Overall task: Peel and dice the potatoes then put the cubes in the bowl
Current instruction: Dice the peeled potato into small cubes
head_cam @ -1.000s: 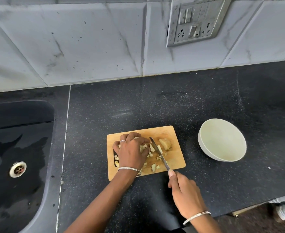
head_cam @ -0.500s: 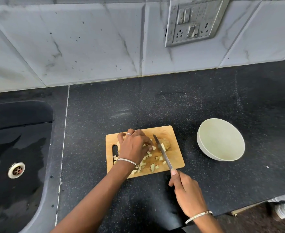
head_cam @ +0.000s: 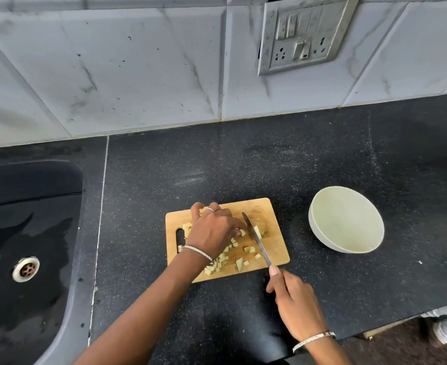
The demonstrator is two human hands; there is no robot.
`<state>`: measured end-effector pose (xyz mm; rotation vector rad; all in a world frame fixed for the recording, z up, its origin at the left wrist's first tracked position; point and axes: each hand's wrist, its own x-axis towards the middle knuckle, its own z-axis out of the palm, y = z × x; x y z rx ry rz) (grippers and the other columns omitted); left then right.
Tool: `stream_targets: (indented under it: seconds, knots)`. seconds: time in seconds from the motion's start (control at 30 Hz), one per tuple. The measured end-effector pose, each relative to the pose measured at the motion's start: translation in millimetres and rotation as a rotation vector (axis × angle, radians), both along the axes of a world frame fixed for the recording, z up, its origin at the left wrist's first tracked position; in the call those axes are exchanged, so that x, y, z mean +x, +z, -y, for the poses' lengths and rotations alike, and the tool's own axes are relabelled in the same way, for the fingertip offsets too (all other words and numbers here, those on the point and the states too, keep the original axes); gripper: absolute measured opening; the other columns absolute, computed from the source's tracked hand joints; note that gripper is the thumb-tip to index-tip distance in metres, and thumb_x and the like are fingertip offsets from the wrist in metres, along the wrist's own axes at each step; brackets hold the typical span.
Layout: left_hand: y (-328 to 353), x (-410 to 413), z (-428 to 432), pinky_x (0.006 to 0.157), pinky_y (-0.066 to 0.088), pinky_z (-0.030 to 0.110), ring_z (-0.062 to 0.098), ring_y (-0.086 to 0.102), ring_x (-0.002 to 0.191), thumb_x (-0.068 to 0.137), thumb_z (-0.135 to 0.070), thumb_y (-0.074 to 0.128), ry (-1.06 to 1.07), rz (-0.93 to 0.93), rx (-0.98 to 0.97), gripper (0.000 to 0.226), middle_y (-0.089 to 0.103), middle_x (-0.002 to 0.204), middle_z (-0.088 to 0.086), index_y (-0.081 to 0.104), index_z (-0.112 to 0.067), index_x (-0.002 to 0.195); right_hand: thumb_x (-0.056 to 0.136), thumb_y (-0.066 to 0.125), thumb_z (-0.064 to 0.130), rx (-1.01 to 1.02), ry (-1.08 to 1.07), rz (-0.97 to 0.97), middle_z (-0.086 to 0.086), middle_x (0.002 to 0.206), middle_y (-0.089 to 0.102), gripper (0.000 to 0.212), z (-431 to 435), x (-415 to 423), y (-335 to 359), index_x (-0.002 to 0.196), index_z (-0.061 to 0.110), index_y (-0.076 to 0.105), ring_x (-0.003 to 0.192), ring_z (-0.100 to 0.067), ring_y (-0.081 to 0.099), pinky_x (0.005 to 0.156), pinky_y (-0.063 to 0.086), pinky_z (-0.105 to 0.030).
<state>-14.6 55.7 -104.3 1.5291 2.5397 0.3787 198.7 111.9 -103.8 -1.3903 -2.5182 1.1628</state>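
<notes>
Item: dicing in progress, seen from the head camera. Cutting board (head_cam: 276, 250), wooden, on the black counter (head_cam: 243, 167). Potato (head_cam: 260, 229), peeled and part cut, lies at the board's 2 o'clock corner. Knife (head_cam: 257, 239) crosses the board from 5 o'clock toward 12, its blade down in the potato. Right hand (head_cam: 294, 302) is wrapped round the handle, which is hidden inside the fist, with the forefinger laid along the spine. Left hand (head_cam: 214, 230) has its fingers curled, the tips pinning the potato's cut end just left of the blade; what lies under the palm is hidden. Cubes (head_cam: 222, 259) are scattered from the board's centre to 7 o'clock. Bowl (head_cam: 346, 219), pale, holding nothing, stands at 3 o'clock of the board, apart from it. Sink (head_cam: 27, 233) at 9 o'clock. Handling advice: keep the fingertips tucked behind the knuckles, cut straight down in even steps, and clear loose cubes away from the blade's path so they do not tip it.
</notes>
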Motion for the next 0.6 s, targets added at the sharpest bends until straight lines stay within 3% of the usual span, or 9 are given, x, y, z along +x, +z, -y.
stream_targets:
  seconds: [0.27, 0.6]
  knots:
    - [-4.7, -3.7, -0.6, 0.097, 0.015, 0.04, 0.007, 0.047, 0.105, 0.088, -0.044, 0.061, 0.027, 0.025, 0.046, 0.012, 0.064, 0.09, -0.02, 0.064, -0.033, 0.091, 0.098, 0.028, 0.056, 0.002, -0.005, -0.002, 0.004, 0.057, 0.06, 0.051, -1.1, 1.8, -0.3, 0.07, 0.028, 0.061, 0.061, -0.007, 0.061, 0.067, 0.049, -0.034]
    - [-7.4, -6.1, 3.4, 0.091, 0.017, 0.038, 0.007, 0.051, 0.096, 0.09, -0.044, 0.058, 0.126, 0.019, 0.097, 0.014, 0.065, 0.082, -0.02, 0.065, -0.033, 0.085, 0.099, 0.029, 0.055, 0.017, 0.012, 0.014, 0.008, 0.058, 0.06, 0.051, -0.1, 0.4, 0.1, 0.072, 0.026, 0.061, 0.059, -0.003, 0.059, 0.061, 0.045, -0.026]
